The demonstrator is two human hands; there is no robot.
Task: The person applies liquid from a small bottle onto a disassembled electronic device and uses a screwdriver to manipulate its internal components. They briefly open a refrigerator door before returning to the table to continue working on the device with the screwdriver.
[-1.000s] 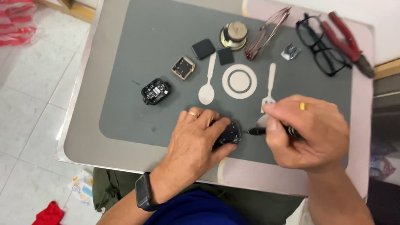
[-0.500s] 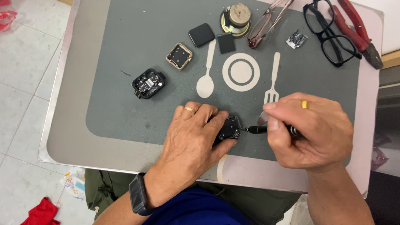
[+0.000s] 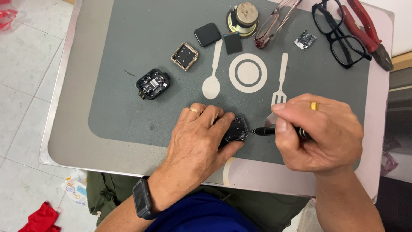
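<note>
My left hand (image 3: 195,144) presses a small black watch body (image 3: 235,129) down on the grey mat (image 3: 128,103), fingers wrapped over its left side. My right hand (image 3: 319,131) grips a thin black screwdriver (image 3: 262,131) whose tip meets the right edge of the watch body. Most of the tool's handle is hidden in my fist. A ring sits on each hand and a dark smartwatch on my left wrist.
On the mat lie an opened black watch case (image 3: 152,83), a gold-rimmed square case (image 3: 185,56), a black screen (image 3: 207,34), a dark square piece (image 3: 233,43), a round metal part (image 3: 243,17), a small circuit board (image 3: 305,40), two pairs of glasses (image 3: 341,34) and red-handled pliers (image 3: 369,30).
The view has shifted slightly, so the table items sit higher in frame. Both hands keep the same hold on the watch body and screwdriver.
</note>
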